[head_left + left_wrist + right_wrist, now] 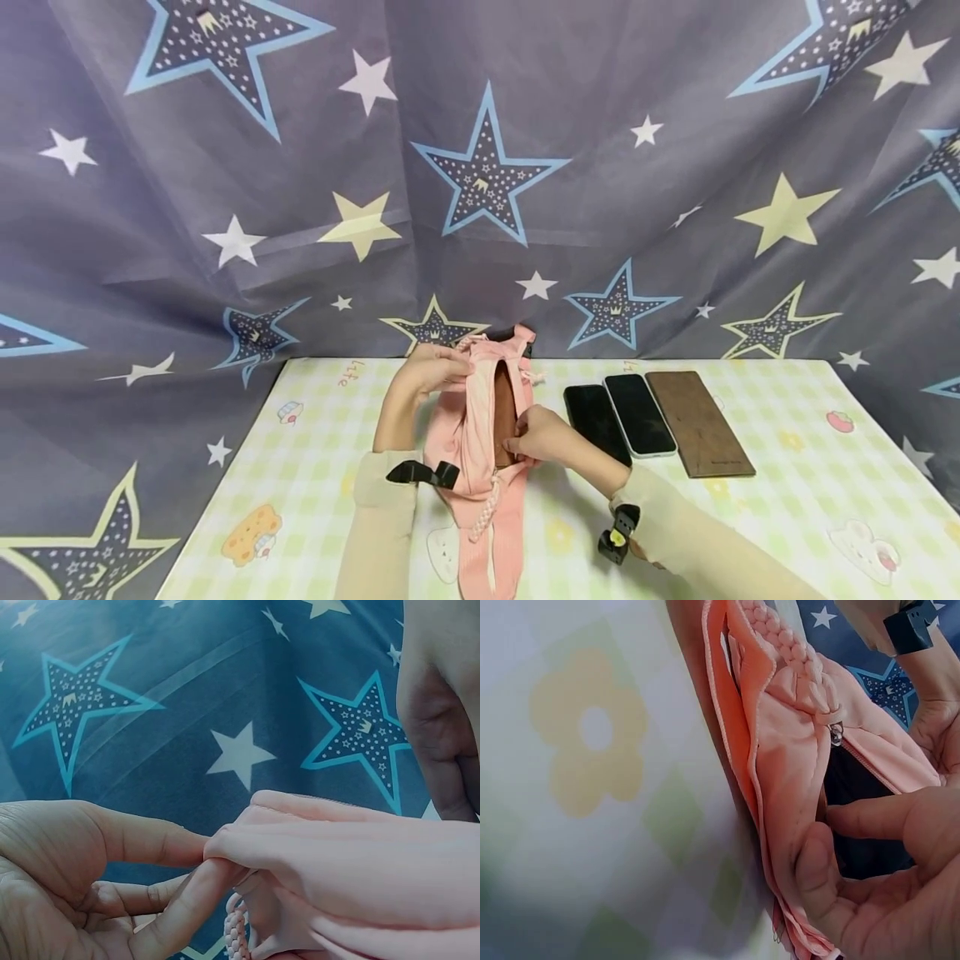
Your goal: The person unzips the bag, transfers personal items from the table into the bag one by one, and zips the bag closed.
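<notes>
Left hand (431, 371) pinches pink bag (480, 417), 11 o'clock | right hand (543, 433) likewise, 4 o'clock | apparently spreading it — next needs steadiness

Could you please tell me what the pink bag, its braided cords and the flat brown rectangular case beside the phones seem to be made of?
Soft pink bag: matte cloth, probably synthetic; it folds loosely.
Pale pink braided cords: likely textile, matte; plaited strands show.
Flat brown rectangular case: leather or imitation, judging by its dull, mottled surface.
</notes>
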